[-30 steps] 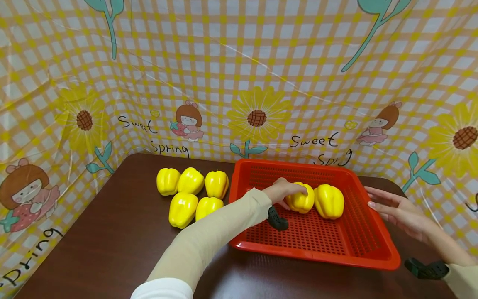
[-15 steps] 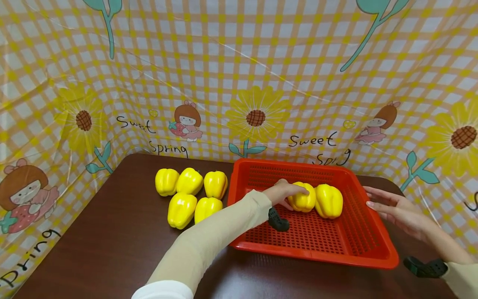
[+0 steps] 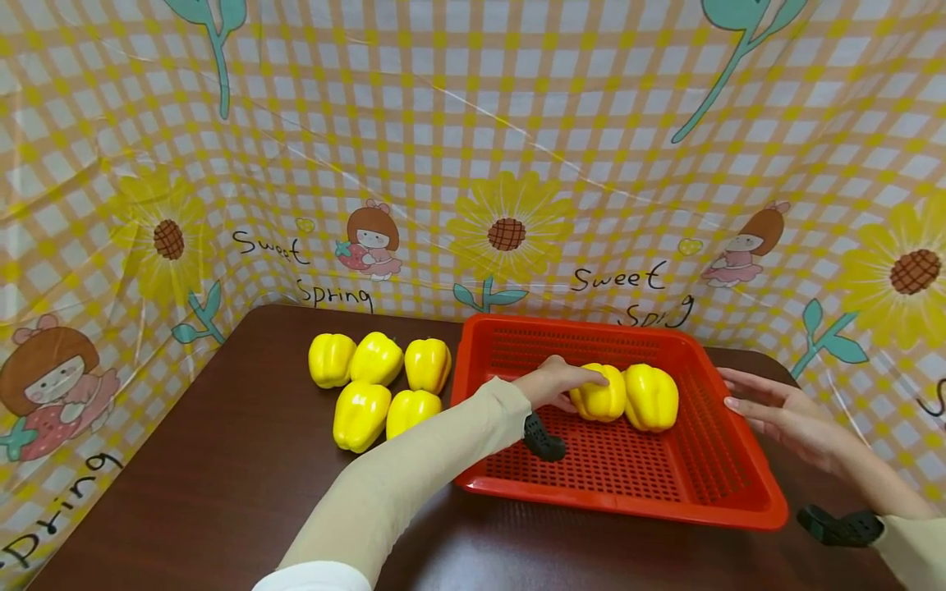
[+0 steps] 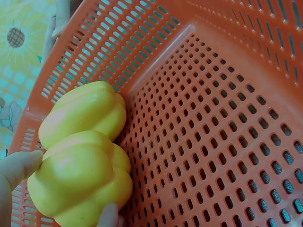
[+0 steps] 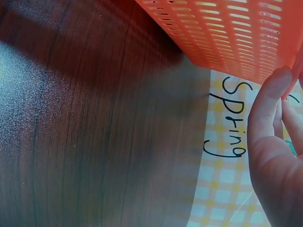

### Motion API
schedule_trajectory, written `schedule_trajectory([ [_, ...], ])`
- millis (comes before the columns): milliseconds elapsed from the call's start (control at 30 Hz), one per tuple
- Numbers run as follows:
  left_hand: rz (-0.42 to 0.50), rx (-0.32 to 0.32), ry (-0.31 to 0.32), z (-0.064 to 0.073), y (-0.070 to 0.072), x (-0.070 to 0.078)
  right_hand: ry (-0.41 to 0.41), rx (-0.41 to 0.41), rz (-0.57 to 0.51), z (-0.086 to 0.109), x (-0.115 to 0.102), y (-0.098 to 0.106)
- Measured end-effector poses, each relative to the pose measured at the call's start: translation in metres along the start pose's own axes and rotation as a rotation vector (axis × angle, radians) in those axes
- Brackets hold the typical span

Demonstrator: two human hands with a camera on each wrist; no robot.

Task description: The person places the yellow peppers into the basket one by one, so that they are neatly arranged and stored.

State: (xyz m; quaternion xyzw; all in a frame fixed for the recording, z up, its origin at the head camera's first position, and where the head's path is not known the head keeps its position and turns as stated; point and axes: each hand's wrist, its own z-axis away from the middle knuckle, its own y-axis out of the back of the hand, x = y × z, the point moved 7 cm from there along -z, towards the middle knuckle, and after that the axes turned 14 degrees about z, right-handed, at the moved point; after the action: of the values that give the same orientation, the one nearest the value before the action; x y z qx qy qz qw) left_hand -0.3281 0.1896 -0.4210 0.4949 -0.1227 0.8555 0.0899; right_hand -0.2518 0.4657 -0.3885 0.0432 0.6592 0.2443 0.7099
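Inside a red perforated plastic basket (image 3: 613, 507) lie two yellow bell peppers, side by side and touching. My left hand (image 3: 553, 382) grips the nearer-left bell pepper (image 3: 600, 394); in the left wrist view the thumb (image 4: 21, 166) lies on one side of it and a fingertip (image 4: 110, 215) on another. The second bell pepper (image 3: 651, 398) sits just right of it, free of the hand. At the basket's right side my right hand (image 3: 801, 423) pinches the rim, the thumb (image 5: 272, 97) on top and the other fingers partly hidden behind the edge.
Several more yellow bell peppers (image 3: 362, 414) stand grouped on the dark brown table (image 3: 199, 460), left of the basket; my left forearm partly covers one. A checked, flower-printed cloth (image 3: 414, 123) hangs behind and along both sides. Black wrist mounts (image 3: 838, 525) sit by both hands.
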Motion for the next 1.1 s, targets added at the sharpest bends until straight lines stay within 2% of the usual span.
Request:
schedule_trajectory([
  [200, 0.012, 0.012, 0.01, 0.002, 0.001, -0.001, 0.0, -0.002, 0.019, 0.0, 0.0, -0.001],
  [367, -0.022, 0.029, 0.02, 0.004, 0.005, -0.001, 0.009, -0.024, -0.004, 0.0, -0.001, -0.003],
  [567, -0.056, 0.074, 0.001, 0.009, 0.016, 0.01, 0.05, -0.04, -0.062, -0.001, -0.002, -0.005],
  [800, 0.001, 0.012, -0.021, 0.02, 0.02, 0.024, 0.041, -0.042, -0.036, -0.001, 0.0, -0.002],
  [1000, 0.065, -0.013, -0.072, 0.028, 0.024, 0.039, 0.046, -0.049, 0.004, -0.001, 0.001, -0.001],
  [1100, 0.048, -0.089, -0.095, 0.032, 0.027, 0.046, 0.047, -0.05, 0.014, -0.001, 0.0, -0.002],
])
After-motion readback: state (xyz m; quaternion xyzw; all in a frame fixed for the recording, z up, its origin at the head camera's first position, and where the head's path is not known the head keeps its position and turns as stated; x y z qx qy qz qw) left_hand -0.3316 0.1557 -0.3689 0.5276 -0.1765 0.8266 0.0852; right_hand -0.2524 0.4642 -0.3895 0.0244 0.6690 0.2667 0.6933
